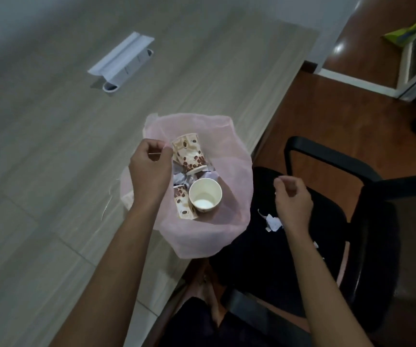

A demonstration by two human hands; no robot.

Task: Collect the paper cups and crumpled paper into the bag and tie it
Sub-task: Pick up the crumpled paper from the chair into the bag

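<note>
Both forearms reached in from below; the left hand [150, 163] pinched the near-left rim of the pink bag [229, 196] at the desk's [51, 146] right edge. Inside lay paper cups [205, 195] and crumpled paper [184, 177]. Over the black chair [352, 221], the right hand's [292, 199] fingers curled, seemingly pinching the bag's right rim.

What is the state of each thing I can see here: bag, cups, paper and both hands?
Pink bag: open, not tied.
Paper cups: inside the bag, one with its mouth facing up.
Crumpled paper: lies on the black chair, outside the bag.
Left hand: pinches the bag's rim.
Right hand: fingers curled, grip unclear.
</note>
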